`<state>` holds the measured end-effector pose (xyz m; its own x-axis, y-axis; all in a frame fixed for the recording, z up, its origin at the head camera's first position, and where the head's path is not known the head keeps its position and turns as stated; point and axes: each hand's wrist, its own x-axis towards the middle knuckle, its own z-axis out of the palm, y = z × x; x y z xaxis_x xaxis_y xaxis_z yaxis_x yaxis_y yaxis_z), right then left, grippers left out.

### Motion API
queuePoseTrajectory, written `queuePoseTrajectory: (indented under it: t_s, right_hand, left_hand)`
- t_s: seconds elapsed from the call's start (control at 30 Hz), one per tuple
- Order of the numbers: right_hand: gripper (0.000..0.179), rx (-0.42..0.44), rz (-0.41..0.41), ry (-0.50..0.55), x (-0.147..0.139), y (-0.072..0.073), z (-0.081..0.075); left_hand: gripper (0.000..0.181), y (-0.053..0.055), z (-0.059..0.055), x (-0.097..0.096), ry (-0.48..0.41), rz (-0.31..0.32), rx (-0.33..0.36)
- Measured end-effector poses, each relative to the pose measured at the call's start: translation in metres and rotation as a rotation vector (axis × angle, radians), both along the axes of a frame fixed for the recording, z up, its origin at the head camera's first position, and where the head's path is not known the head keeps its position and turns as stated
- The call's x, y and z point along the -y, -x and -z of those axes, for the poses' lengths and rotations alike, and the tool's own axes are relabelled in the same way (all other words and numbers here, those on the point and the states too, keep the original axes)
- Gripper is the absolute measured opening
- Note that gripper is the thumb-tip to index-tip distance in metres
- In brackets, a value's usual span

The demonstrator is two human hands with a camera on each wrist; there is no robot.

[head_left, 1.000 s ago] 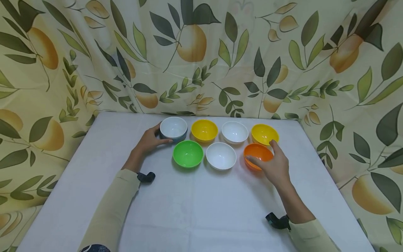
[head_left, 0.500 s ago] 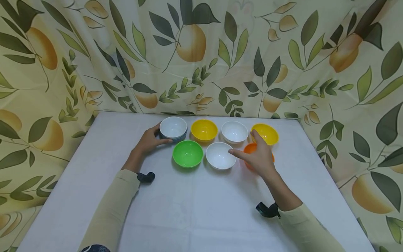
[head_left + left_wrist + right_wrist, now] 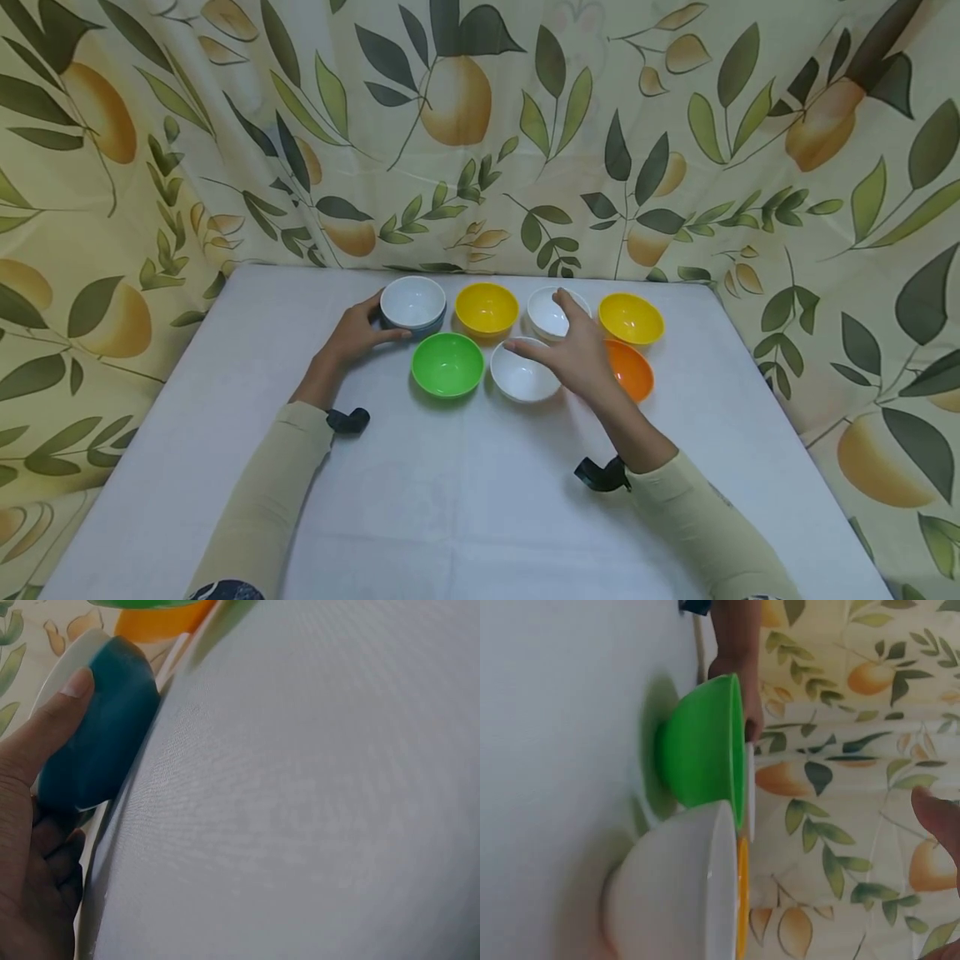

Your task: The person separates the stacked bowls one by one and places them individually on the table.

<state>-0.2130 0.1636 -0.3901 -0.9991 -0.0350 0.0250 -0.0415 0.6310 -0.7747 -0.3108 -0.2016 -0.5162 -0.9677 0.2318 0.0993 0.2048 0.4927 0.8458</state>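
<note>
At the left end of the back row, my left hand (image 3: 351,335) grips a blue bowl (image 3: 109,727) with a white bowl (image 3: 412,302) nested on top; its thumb lies along the blue side. My right hand (image 3: 579,350) hovers, fingers apart and holding nothing, above the front white bowl (image 3: 519,379) and the back white bowl (image 3: 543,317), partly covering both. Left of the front white one sits a green bowl (image 3: 447,365). An orange bowl (image 3: 634,373) is partly hidden behind the right hand.
A yellow bowl (image 3: 487,309) stands in the back row beside the stack, another yellow bowl (image 3: 631,318) at its right end. The white-covered table (image 3: 420,500) ends at the back against a leaf-and-fruit patterned curtain (image 3: 480,192).
My right hand has moved left, from over the orange and right yellow bowls to over the white ones. The left hand stays on the stack; the bowls have not visibly moved.
</note>
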Motion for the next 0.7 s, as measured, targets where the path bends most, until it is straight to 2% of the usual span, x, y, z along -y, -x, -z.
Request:
queuePoseTrajectory:
  t_s: [0.4,0.7]
  right_hand:
    - [0.12,0.0,-0.064,0.018,0.041,0.016,-0.016]
    - [0.12,0.017,-0.093,0.027,0.06,0.028,-0.014]
  left_hand:
    - [0.108,0.002,-0.001,0.001,-0.001,0.005,0.009]
    - [0.109,0.001,0.0,0.0,0.002,-0.001,0.01]
